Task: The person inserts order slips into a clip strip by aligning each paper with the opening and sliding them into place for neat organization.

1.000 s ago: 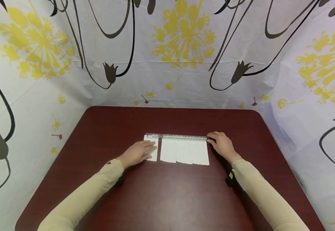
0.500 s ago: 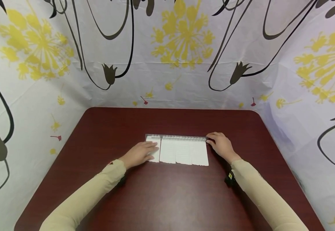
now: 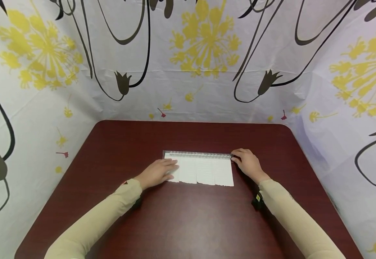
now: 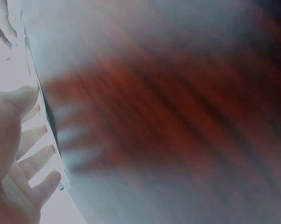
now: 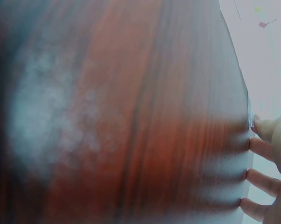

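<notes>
Several white paper strips (image 3: 205, 171) lie side by side on the table, their top ends along a clear ruler (image 3: 197, 155) and their lower ends torn unevenly. My left hand (image 3: 157, 172) rests on the leftmost strip with its fingers straight, covering part of it. In the left wrist view the fingers (image 4: 35, 135) are spread flat near the table surface. My right hand (image 3: 247, 164) holds the ruler's right end between thumb and fingers. In the right wrist view its fingertips (image 5: 247, 173) touch down at the table, and the thumb is at the ruler's end.
The dark red-brown table (image 3: 188, 223) has rounded far corners. White cloth (image 3: 207, 97) printed with yellow flowers and dark stems surrounds it at the back and sides. A dark wrist camera (image 3: 258, 200) hangs under the right sleeve.
My left hand has slid slightly right with the leftmost strip, closing the gap to its neighbour. The right hand has stayed at the ruler's end.
</notes>
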A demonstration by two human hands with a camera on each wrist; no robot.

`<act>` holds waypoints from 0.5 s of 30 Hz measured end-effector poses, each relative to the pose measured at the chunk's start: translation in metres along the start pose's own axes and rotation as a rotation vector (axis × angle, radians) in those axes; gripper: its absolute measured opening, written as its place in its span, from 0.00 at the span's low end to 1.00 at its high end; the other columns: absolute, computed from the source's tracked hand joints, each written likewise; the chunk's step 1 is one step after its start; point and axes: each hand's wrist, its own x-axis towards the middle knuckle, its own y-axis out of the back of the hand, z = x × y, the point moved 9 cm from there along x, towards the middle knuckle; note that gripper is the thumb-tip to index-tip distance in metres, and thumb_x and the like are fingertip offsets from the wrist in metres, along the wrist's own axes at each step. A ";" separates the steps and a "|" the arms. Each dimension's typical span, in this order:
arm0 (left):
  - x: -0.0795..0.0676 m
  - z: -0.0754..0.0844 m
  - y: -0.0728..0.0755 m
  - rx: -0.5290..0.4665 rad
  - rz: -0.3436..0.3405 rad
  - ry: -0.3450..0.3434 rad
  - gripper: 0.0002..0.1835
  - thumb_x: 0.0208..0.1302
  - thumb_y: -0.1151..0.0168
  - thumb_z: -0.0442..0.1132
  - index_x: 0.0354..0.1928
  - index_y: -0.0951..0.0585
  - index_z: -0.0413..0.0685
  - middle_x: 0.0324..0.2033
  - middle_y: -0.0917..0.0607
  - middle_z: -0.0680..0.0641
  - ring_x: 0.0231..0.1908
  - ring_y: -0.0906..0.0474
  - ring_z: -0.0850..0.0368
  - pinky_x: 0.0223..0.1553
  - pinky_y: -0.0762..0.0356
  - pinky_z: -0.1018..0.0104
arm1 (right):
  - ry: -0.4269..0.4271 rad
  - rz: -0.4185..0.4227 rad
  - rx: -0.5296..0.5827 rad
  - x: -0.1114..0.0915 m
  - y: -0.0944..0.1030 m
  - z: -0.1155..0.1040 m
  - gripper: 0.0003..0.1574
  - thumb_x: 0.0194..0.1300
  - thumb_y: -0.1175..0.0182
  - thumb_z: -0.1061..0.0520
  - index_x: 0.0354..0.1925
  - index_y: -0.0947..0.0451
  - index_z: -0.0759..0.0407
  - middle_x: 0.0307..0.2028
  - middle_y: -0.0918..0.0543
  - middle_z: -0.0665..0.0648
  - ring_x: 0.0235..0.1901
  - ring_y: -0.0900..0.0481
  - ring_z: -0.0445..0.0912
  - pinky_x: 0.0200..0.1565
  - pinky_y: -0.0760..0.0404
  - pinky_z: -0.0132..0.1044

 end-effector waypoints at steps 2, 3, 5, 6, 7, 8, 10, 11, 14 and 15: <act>0.000 0.000 0.001 -0.003 0.002 0.001 0.28 0.70 0.42 0.52 0.69 0.28 0.54 0.71 0.28 0.50 0.72 0.34 0.49 0.73 0.36 0.49 | 0.001 0.004 -0.002 0.000 0.001 0.000 0.23 0.71 0.41 0.51 0.61 0.22 0.57 0.59 0.19 0.61 0.63 0.27 0.62 0.54 0.22 0.63; 0.001 0.000 0.001 -0.004 0.003 0.002 0.28 0.70 0.42 0.52 0.69 0.28 0.54 0.71 0.28 0.50 0.72 0.34 0.49 0.73 0.36 0.49 | 0.001 0.006 -0.003 0.000 0.001 0.000 0.23 0.71 0.41 0.51 0.61 0.22 0.57 0.59 0.19 0.61 0.63 0.27 0.62 0.54 0.23 0.63; 0.001 0.001 0.001 -0.003 0.005 0.000 0.28 0.70 0.41 0.52 0.69 0.27 0.53 0.70 0.28 0.49 0.72 0.34 0.49 0.72 0.36 0.49 | 0.000 0.008 -0.001 -0.001 0.001 -0.001 0.23 0.71 0.41 0.51 0.61 0.22 0.57 0.59 0.19 0.61 0.63 0.27 0.62 0.55 0.23 0.63; 0.001 0.001 0.001 -0.005 0.004 0.002 0.28 0.70 0.41 0.51 0.69 0.27 0.53 0.70 0.28 0.49 0.72 0.34 0.49 0.72 0.36 0.49 | -0.001 0.007 0.001 -0.001 0.001 -0.001 0.23 0.71 0.42 0.51 0.61 0.22 0.57 0.59 0.19 0.61 0.63 0.27 0.62 0.55 0.23 0.62; 0.002 0.001 0.001 -0.005 0.003 0.001 0.28 0.70 0.41 0.52 0.69 0.27 0.53 0.70 0.28 0.50 0.72 0.34 0.49 0.72 0.35 0.49 | -0.002 0.005 0.004 -0.002 0.001 -0.001 0.23 0.71 0.42 0.51 0.61 0.22 0.57 0.59 0.19 0.62 0.63 0.27 0.62 0.55 0.23 0.62; 0.002 0.001 0.001 -0.005 0.001 0.000 0.28 0.69 0.40 0.52 0.69 0.27 0.53 0.70 0.28 0.49 0.72 0.34 0.49 0.72 0.35 0.49 | -0.003 0.003 0.007 -0.002 0.001 -0.001 0.23 0.71 0.42 0.51 0.61 0.23 0.57 0.59 0.20 0.62 0.63 0.28 0.62 0.55 0.23 0.62; 0.002 0.001 0.001 0.001 0.004 -0.008 0.28 0.69 0.40 0.52 0.68 0.27 0.53 0.70 0.27 0.49 0.71 0.33 0.49 0.72 0.35 0.49 | -0.003 0.001 0.011 -0.002 0.001 -0.001 0.23 0.72 0.42 0.52 0.62 0.23 0.57 0.60 0.20 0.62 0.63 0.28 0.62 0.55 0.23 0.62; 0.002 0.001 0.001 0.001 0.006 -0.011 0.28 0.69 0.40 0.52 0.68 0.27 0.53 0.70 0.27 0.49 0.71 0.33 0.49 0.72 0.34 0.49 | -0.002 0.000 0.013 -0.003 0.001 -0.002 0.23 0.72 0.42 0.52 0.62 0.23 0.58 0.60 0.20 0.62 0.64 0.28 0.62 0.55 0.23 0.62; 0.002 0.002 0.003 0.008 0.023 -0.029 0.28 0.68 0.39 0.52 0.67 0.25 0.52 0.69 0.26 0.49 0.70 0.32 0.48 0.70 0.33 0.49 | 0.005 0.009 0.019 -0.003 0.002 -0.003 0.23 0.72 0.42 0.52 0.61 0.23 0.58 0.59 0.20 0.62 0.63 0.28 0.62 0.55 0.23 0.63; 0.002 0.002 0.004 0.010 0.027 -0.032 0.28 0.68 0.38 0.51 0.67 0.25 0.52 0.69 0.25 0.49 0.70 0.31 0.48 0.70 0.33 0.49 | 0.008 0.011 0.022 -0.003 0.003 -0.003 0.23 0.72 0.42 0.52 0.61 0.23 0.58 0.59 0.20 0.62 0.63 0.28 0.62 0.56 0.23 0.63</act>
